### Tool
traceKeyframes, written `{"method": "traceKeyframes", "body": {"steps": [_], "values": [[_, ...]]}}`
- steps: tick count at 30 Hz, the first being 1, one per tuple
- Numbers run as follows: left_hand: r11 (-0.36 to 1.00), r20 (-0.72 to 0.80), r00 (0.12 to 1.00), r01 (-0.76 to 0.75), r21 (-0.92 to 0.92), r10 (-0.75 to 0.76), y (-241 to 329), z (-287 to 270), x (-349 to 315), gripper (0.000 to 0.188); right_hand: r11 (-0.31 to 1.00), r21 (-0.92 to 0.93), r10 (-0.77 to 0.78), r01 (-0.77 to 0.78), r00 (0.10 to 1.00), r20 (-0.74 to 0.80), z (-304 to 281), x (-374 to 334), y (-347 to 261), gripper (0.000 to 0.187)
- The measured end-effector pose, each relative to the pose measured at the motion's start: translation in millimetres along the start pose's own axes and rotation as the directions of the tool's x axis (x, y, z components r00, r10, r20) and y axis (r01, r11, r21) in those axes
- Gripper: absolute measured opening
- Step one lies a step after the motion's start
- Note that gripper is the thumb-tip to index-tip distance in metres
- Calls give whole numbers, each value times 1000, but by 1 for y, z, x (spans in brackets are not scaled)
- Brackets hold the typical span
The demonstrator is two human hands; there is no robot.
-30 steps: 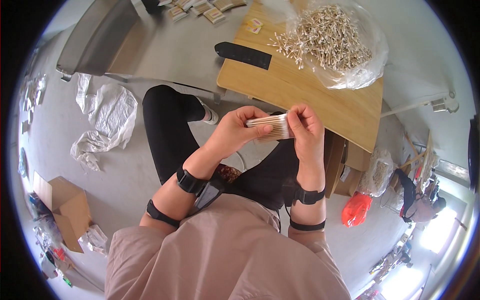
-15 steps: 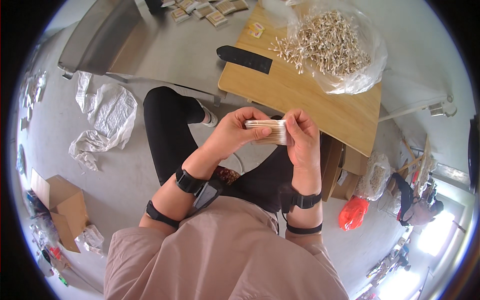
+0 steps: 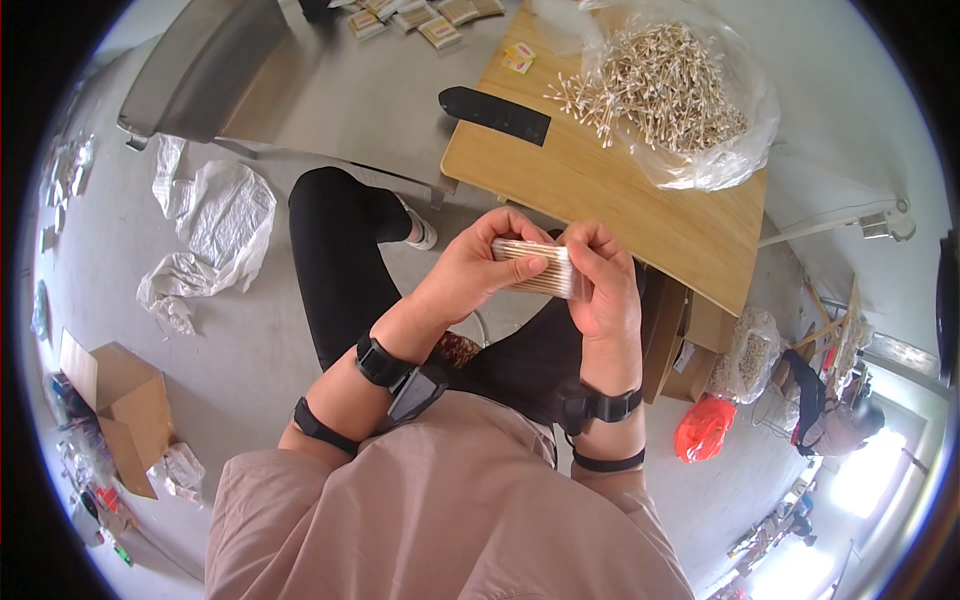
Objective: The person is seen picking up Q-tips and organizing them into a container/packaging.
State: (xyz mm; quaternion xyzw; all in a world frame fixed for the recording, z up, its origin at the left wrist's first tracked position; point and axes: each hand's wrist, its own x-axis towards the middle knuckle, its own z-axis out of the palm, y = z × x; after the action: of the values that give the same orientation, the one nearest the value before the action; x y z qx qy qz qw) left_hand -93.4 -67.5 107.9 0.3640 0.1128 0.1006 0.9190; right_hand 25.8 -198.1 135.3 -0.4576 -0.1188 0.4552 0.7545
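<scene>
A flat clear packet of cotton swabs [image 3: 545,281] is held up over my lap, its wooden sticks lying side by side. My left hand [image 3: 478,266] grips it with the thumb across the front and the fingers behind. At the packet's other end, my right hand [image 3: 604,282] pinches the clear wrapping by the white tips, thumb against bent fingers. What the fingertips behind the packet do is hidden. Beyond my hands, a large heap of loose cotton swabs [image 3: 672,90] spills out of a clear plastic bag [image 3: 715,172] on the wooden table.
On the wooden table [image 3: 600,185] lie a black strip [image 3: 495,115] and a small yellow-and-white card [image 3: 518,58]. Several swab packets [image 3: 440,33] rest on the metal table [image 3: 330,110]. A white plastic sheet [image 3: 222,225], a cardboard box [image 3: 125,400] and a red bag [image 3: 705,428] are on the floor.
The right fingers have curled further around the end of the packet, and the packet tilts slightly down to the right. My left hand keeps the same grip.
</scene>
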Motion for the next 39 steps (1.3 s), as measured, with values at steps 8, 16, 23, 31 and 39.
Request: {"method": "traceKeyframes", "body": {"steps": [8, 16, 23, 31, 39], "values": [[990, -91, 992, -76, 116, 87, -8, -5, 3, 17, 948, -315, -89, 42, 986, -138, 4, -1, -5, 8], [945, -66, 954, -280, 170, 294, -15, -8, 9, 34, 579, -728, -497, 366, 867, 41, -1, -10, -19, 10], [884, 79, 961, 274, -378, -264, 15, -3, 5, 49, 54, -850, -542, 524, 730, 415, 6, -19, -36, 14], [999, -170, 985, 1, 33, 4, 2, 7, 9, 50, 489, -753, -639, 441, 768, 35, -5, -20, -12, 16], [992, -78, 992, -88, 88, 95, -1, 12, 4, 45, 744, -585, -470, 322, 875, -116, 8, -17, -3, 12]]}}
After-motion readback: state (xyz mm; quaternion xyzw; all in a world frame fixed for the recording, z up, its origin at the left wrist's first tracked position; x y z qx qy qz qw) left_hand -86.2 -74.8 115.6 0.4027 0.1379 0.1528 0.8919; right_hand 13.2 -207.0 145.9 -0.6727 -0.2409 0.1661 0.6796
